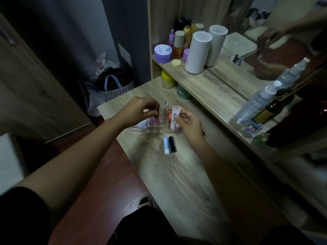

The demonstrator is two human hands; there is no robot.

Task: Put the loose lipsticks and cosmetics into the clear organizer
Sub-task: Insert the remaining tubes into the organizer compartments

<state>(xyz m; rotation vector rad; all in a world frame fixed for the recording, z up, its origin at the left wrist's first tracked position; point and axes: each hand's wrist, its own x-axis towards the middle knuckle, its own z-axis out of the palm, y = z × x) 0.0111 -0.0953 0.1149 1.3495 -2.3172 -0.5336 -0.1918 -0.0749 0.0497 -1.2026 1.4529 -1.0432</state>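
Note:
The clear organizer stands on the wooden dresser top. A clear lip-gloss tube with a round cap stands upright in one of its slots. My right hand holds a pale pink cosmetic tube upright at the organizer's right side. Above the left slots, my left hand has its fingers pinched together; I cannot tell whether anything is in them. A pink-and-white item lies at the organizer's left end. In front of the organizer lie a light blue lipstick and a black lipstick, side by side.
A shelf holds a purple jar, several bottles and a white cylinder. Spray bottles and a dark bottle stand at the right by the mirror. A bag sits on the floor to the left.

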